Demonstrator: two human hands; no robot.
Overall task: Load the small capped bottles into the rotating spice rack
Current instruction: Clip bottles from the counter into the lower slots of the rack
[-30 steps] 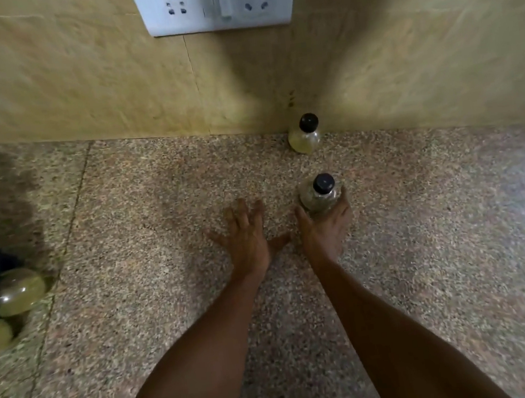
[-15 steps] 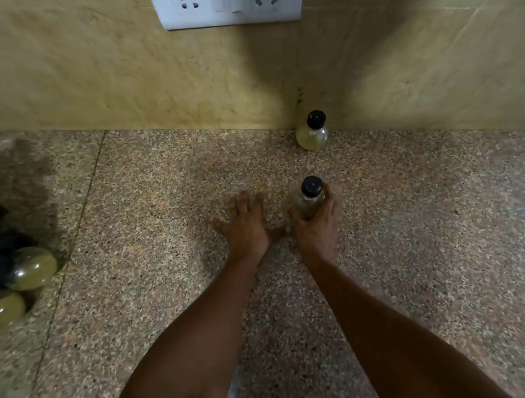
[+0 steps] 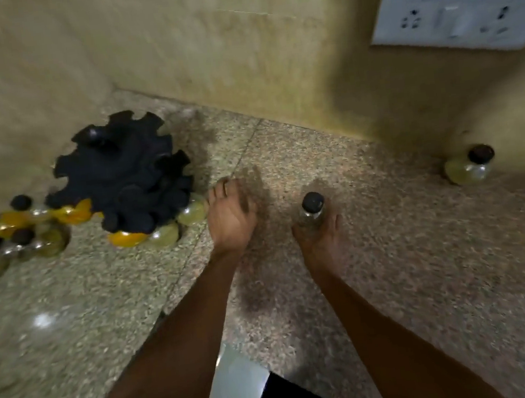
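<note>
The single head-worn view looked steeply down from above the counter [image 3: 425,279], tilted anticlockwise and blurred. It faced the wall [image 3: 206,42] at twelve o'clock (socket plate [image 3: 456,16] at two o'clock), forearms entering near from six.

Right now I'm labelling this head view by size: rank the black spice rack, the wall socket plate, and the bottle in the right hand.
1. Black spice rack and wall socket plate: look about alike, so I won't rank them.
2. Bottle in the right hand: clearly smallest.
</note>
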